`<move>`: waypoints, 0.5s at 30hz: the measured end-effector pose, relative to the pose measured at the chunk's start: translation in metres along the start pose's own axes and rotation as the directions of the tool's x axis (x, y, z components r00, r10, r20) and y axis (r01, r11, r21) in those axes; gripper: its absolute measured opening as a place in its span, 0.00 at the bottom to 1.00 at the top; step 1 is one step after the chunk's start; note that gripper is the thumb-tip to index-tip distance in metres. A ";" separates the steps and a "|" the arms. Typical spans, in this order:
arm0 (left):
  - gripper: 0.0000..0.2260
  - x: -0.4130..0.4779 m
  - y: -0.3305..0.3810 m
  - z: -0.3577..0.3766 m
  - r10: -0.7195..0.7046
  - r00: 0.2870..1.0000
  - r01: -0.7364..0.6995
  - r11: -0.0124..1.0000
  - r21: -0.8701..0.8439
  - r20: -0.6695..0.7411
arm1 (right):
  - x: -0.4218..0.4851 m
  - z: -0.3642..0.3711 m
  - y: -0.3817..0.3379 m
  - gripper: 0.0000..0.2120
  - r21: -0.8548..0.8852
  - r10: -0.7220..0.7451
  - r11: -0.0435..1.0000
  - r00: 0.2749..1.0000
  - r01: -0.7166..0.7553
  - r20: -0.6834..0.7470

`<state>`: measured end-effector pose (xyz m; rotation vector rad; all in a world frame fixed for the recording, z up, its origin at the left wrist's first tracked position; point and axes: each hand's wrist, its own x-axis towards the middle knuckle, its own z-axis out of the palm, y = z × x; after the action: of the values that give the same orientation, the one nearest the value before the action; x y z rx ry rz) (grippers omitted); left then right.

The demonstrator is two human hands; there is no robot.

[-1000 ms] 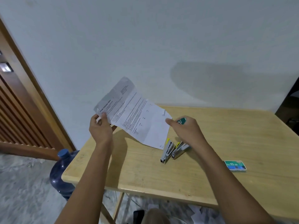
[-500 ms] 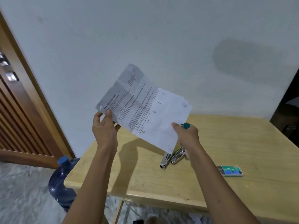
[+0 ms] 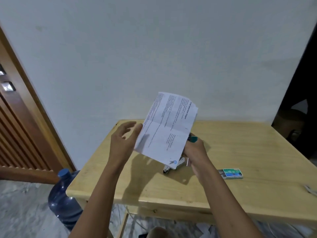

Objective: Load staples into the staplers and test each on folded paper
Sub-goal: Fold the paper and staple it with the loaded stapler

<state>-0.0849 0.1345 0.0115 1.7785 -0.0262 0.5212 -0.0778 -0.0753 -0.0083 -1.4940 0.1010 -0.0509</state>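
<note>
A printed white paper sheet is held upright above the wooden table, creased across its middle. My right hand grips its lower right edge and also holds a small stapler with a teal end. My left hand is open, fingers spread, just left of the sheet and not gripping it. Under the paper, metal staplers lie on the table, mostly hidden. A green staple box lies to the right.
A blue water jug stands on the floor left of the table. A brown wooden door frame is at the far left. The white wall is behind the table. A small metal piece lies at the table's right edge.
My left hand let go of the paper's left corner and opened. My right hand swung the sheet upright and to the right.
</note>
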 end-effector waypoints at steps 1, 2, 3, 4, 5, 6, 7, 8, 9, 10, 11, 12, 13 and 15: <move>0.17 0.005 0.001 0.000 -0.068 0.998 0.069 0.997 0.038 -0.010 | -0.004 -0.001 -0.002 0.05 -0.001 -0.002 1.000 0.999 0.002 0.040; 0.18 0.009 0.003 0.000 -0.149 0.987 0.146 0.987 0.062 0.053 | -0.008 0.000 -0.004 0.05 -0.003 -0.003 1.000 0.997 0.003 0.078; 0.16 0.014 0.002 -0.001 -0.218 0.965 0.212 0.976 0.057 0.147 | -0.010 0.000 -0.004 0.05 -0.014 -0.001 1.000 0.994 0.003 0.109; 0.12 0.016 0.002 0.000 -0.255 0.940 0.254 0.967 0.032 0.226 | -0.010 -0.001 -0.004 0.06 -0.034 0.001 0.999 0.992 0.003 0.128; 0.09 0.017 0.002 -0.001 -0.261 0.928 0.269 0.963 0.005 0.267 | -0.011 -0.001 -0.002 0.08 -0.036 0.006 0.999 0.991 -0.001 0.134; 0.08 0.016 0.004 -0.002 -0.257 0.926 0.272 0.962 -0.018 0.275 | -0.010 -0.002 0.000 0.11 0.003 0.009 1.000 0.992 -0.009 0.125; 0.07 0.016 0.004 -0.002 -0.247 0.930 0.264 0.964 -0.029 0.271 | -0.009 -0.004 0.002 0.13 0.084 0.021 0.996 0.994 -0.029 0.104; 0.06 0.015 0.003 -0.002 -0.232 0.934 0.252 0.967 -0.039 0.272 | -0.007 -0.007 0.003 0.13 0.187 0.033 0.981 0.996 -0.048 0.084; 0.06 0.014 0.001 -0.003 -0.228 0.933 0.249 0.968 -0.040 0.279 | -0.006 -0.010 0.003 0.13 0.266 0.033 0.963 0.997 -0.050 0.068; 0.05 0.013 -0.002 -0.003 -0.232 0.928 0.253 0.967 -0.033 0.292 | -0.005 -0.014 0.002 0.14 0.289 0.017 0.957 0.998 -0.031 0.053; 0.06 0.012 -0.003 -0.004 -0.233 0.918 0.257 0.966 -0.034 0.319 | -0.005 -0.016 0.000 0.14 0.257 -0.006 0.966 0.999 -0.003 0.034; 0.09 0.009 -0.002 -0.004 -0.228 0.907 0.259 0.965 -0.043 0.354 | -0.004 -0.017 -0.003 0.15 0.204 -0.032 0.979 0.999 0.029 0.011; 0.14 0.008 -0.002 -0.004 -0.223 0.898 0.264 0.963 -0.060 0.379 | -0.004 -0.017 -0.006 0.16 0.145 -0.052 0.988 0.998 0.054 -0.019; 0.17 0.007 -0.003 -0.003 -0.225 0.890 0.296 0.947 -0.128 0.398 | -0.003 -0.017 -0.012 0.13 0.047 -0.067 0.996 0.994 0.071 -0.083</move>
<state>-0.0789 0.1402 0.0122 1.6423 -0.0992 -0.0270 -0.0823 -0.0932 0.0024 -1.4454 0.1134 -0.1691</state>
